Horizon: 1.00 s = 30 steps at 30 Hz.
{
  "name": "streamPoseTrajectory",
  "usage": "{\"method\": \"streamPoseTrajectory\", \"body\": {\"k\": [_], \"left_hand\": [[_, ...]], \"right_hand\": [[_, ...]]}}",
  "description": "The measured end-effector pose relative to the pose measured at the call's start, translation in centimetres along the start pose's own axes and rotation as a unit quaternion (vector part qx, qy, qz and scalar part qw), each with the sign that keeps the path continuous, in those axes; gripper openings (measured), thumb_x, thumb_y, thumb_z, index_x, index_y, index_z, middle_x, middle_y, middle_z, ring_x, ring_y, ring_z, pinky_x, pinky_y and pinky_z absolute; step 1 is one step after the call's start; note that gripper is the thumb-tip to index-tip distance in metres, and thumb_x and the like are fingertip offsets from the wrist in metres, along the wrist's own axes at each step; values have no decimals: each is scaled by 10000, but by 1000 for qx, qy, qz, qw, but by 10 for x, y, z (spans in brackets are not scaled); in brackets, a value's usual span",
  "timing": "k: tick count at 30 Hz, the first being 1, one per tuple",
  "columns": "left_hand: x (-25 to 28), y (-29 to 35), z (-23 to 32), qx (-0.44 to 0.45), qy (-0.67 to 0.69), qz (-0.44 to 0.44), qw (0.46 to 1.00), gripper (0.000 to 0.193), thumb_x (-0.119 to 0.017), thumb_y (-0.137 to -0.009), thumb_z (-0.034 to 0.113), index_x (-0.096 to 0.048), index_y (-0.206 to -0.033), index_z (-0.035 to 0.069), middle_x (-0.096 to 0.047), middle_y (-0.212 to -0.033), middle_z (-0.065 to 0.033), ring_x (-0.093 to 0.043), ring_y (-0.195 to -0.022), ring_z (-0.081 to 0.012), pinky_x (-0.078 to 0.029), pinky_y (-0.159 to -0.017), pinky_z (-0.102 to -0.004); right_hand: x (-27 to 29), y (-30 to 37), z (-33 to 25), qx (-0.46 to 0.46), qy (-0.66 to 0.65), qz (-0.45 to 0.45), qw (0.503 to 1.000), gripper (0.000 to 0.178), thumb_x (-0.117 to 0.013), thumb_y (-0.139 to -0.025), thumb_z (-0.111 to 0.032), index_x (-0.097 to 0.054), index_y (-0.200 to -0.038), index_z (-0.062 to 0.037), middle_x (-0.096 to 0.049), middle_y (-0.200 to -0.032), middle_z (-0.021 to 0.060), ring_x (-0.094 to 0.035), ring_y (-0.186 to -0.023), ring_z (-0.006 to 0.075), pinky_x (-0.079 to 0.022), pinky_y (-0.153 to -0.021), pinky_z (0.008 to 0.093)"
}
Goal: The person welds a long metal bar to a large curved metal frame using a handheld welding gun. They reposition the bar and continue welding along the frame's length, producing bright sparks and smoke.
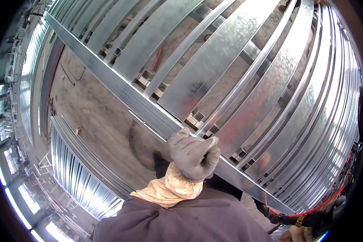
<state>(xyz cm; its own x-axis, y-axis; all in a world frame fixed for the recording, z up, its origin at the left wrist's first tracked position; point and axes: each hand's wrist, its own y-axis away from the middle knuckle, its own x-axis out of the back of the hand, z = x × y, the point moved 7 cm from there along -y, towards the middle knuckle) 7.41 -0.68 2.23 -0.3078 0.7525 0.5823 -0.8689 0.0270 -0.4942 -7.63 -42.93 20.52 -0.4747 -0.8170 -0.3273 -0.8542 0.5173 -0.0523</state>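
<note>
head view: your left hand (193, 156), in a grey glove, is at the middle of the view, clenched in a loose fist; a dark hollow shows on its right side. whether anything is tucked inside, you cannot tell. a tan cuff (183, 184) covers your wrist, and your dark clothing (181, 222) fills the lower edge. the fist overlaps the long edge beam (149, 111) of a metal panel; touching or just above, cannot tell.

the panel spans the upper and right part of the view. the beam runs diagonally from upper left to lower right, nearest you. wide flat slats (207, 72) and narrow bars (246, 76) extend away from it, alternating where the spacing is clear. a red line (157, 58) shows through one gap.

lower right: a red hose (324, 206) curves by a dark bundle with a yellow band (299, 221). a tan patch (296, 234) lies below it. your right hand cannot be made out for certain there; its grip, cannot tell.

left: a thin strip (147, 126) lies over the brown-grey floor (97, 109), a small block (78, 131) farther left, beside a stack of ribbed metal (76, 173).
</note>
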Motion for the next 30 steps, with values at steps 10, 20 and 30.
{"method": "streamPoseTrajectory", "body": {"k": [10,20,30], "left_hand": [[-5,2,7,-57,-42,-14,997,132,-621,-934,191,-709,-921,94,-547,-626,5,-509,-536,-193,-451,-714,-387],[-14,12,4,82,33,23,996,395,-437,-1061,242,-681,-971,-56,-650,-704,-65,-571,-659,-160,-485,-913,-384],[-14,29,-12,161,76,102,979,484,-381,-1093,330,-625,-1153,-83,-685,-940,-143,-667,-732,-183,-568,-729,-302]], "right_hand": [[31,54,4,-37,211,13,977,678,-650,-895,-536,-440,-1253,-1,-598,-1056,118,-582,-930,219,-544,-687,327],[38,56,-65,14,215,66,974,601,-591,-924,-509,-443,-1223,-9,-579,-846,66,-601,-714,139,-511,-621,231],[64,-16,-52,-13,168,-16,986,588,-626,-905,-434,-459,-1255,8,-598,-895,98,-620,-757,154,-525,-650,252]]}}
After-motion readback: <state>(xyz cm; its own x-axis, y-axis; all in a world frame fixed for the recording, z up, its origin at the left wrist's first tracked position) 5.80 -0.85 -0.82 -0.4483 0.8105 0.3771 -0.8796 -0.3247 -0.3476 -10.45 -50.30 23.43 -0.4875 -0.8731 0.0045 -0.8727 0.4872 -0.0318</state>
